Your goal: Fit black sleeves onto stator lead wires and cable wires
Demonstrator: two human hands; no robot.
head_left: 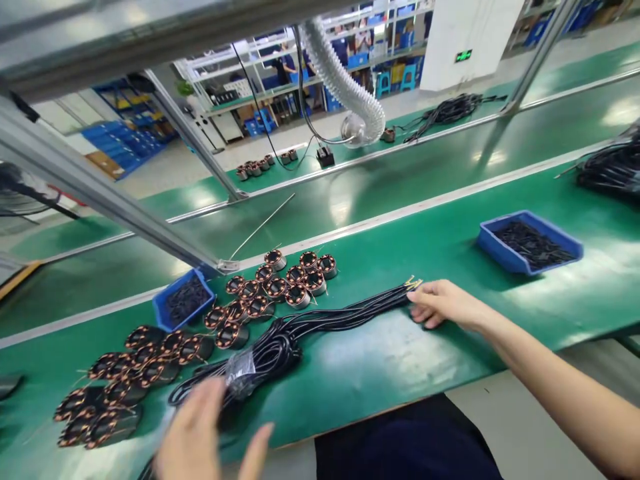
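Observation:
A bundle of black cables (pixel 320 323) lies across the green bench, its stripped ends pointing right and a clear wrap around its looped left part. My right hand (pixel 443 303) rests on the cable ends with fingers curled over them. My left hand (pixel 200 433) hovers blurred at the near edge, fingers apart and holding nothing, just in front of the looped end. Several copper-wound motor stators (pixel 270 290) sit in a loose cluster behind the cables, and more of these stators (pixel 125 377) lie to the left.
A small blue bin (pixel 184 300) of black parts stands behind the stators. A larger blue tray (pixel 530 241) sits at the right. More black cables (pixel 613 167) pile at the far right. Metal frame posts (pixel 100 200) and a grey hose (pixel 345 87) rise behind.

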